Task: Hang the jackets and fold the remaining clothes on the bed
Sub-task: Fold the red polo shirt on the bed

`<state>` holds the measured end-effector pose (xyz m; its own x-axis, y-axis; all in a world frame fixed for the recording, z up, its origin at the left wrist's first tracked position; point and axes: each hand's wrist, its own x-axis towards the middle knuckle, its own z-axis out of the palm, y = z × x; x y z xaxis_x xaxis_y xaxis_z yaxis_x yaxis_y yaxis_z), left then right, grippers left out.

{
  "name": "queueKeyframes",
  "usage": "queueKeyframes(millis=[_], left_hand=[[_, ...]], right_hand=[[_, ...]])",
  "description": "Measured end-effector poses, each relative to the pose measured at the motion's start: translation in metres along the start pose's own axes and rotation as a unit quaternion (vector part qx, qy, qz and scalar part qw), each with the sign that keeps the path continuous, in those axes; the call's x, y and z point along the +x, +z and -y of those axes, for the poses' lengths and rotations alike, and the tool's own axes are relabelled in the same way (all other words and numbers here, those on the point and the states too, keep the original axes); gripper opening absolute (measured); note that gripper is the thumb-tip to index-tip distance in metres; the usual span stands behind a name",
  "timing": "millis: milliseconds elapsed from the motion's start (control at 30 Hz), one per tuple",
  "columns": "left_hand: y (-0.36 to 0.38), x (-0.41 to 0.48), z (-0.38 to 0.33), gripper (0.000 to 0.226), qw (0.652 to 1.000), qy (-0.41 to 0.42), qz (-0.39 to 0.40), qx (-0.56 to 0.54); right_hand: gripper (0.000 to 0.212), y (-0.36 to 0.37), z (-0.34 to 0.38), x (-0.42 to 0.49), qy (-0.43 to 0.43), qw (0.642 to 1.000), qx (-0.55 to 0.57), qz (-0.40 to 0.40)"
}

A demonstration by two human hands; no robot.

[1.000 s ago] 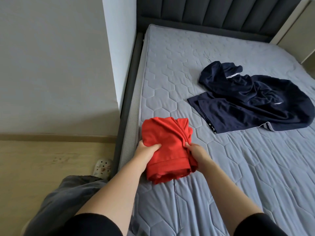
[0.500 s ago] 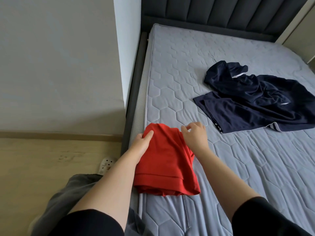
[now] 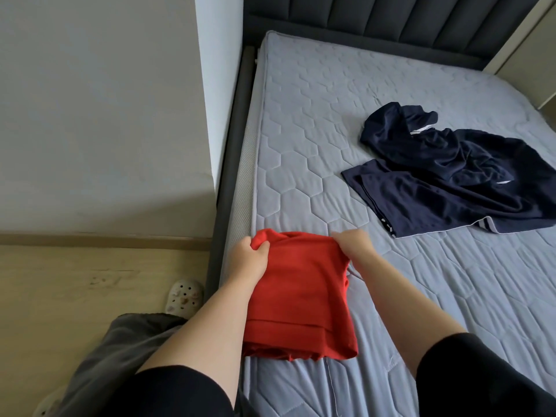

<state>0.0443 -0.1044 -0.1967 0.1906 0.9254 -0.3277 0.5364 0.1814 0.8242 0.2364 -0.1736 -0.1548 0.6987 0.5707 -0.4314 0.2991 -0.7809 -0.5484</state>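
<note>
Grey quilted mattress [image 3: 391, 296]: both hands, left [image 3: 249, 260] and right [image 3: 355, 245], pinch the folded red garment's [image 3: 301, 296] far corners; navy clothes [image 3: 451, 176] lie apart.

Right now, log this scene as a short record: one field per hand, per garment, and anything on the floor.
left hand: grips the far left corner of the red garment
right hand: holds its far right corner; slightly blurred
red garment: folded, lying at the near left edge of the mattress
navy garment: crumpled and unfolded, farther up the mattress, apart from the red one
slipper: on the wooden floor, left of the mattress
</note>
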Motion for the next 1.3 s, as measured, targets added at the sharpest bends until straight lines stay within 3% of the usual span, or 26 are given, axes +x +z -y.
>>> queueKeyframes(millis=[200, 333, 400, 467, 600, 733, 900, 1033, 1167, 1233, 1300], left_hand=[[0.000, 0.005, 0.001, 0.046, 1.000, -0.020, -0.009, -0.010], [0.001, 0.007, -0.002, 0.043, 0.997, -0.058, -0.024, -0.039], [-0.001, 0.008, -0.001, 0.037, 0.989, -0.111, -0.049, -0.079], [-0.004, 0.006, -0.001, 0.042, 0.985, -0.135, -0.059, -0.093], [-0.008, 0.007, -0.006, 0.019, 0.995, -0.041, -0.054, -0.072], [-0.011, 0.013, -0.014, 0.029, 0.997, 0.042, -0.008, -0.061], [-0.010, 0.020, -0.015, 0.024, 0.999, 0.049, 0.009, -0.005], [-0.008, 0.023, -0.016, 0.025, 0.998, 0.058, 0.002, 0.022], [-0.005, 0.022, -0.013, 0.019, 0.989, 0.106, -0.037, 0.095], [-0.006, 0.023, -0.010, 0.019, 0.989, 0.105, -0.063, 0.086], [-0.007, 0.023, -0.005, 0.019, 0.990, 0.100, -0.071, 0.064]], right_hand=[[0.043, -0.008, -0.001, -0.005, -0.031, 0.997, 0.046, 0.044], [0.026, -0.007, -0.008, -0.005, -0.052, 0.993, 0.084, 0.072], [0.021, -0.011, -0.010, -0.001, 0.020, 0.975, 0.220, 0.039], [0.024, -0.011, -0.015, -0.001, 0.080, 0.958, 0.271, 0.037], [0.034, -0.002, -0.018, 0.000, -0.006, 0.985, 0.162, 0.053], [0.028, -0.006, -0.015, 0.004, -0.046, 0.983, 0.167, 0.062], [0.044, -0.011, -0.018, -0.001, -0.075, 0.978, 0.135, 0.139], [0.018, -0.018, -0.029, 0.000, -0.106, 0.962, 0.159, 0.195], [0.015, -0.012, -0.034, 0.005, -0.138, 0.983, 0.048, 0.108], [0.020, -0.014, -0.036, 0.010, -0.117, 0.992, 0.029, 0.023], [0.029, -0.014, -0.041, 0.012, -0.088, 0.995, 0.042, -0.005]])
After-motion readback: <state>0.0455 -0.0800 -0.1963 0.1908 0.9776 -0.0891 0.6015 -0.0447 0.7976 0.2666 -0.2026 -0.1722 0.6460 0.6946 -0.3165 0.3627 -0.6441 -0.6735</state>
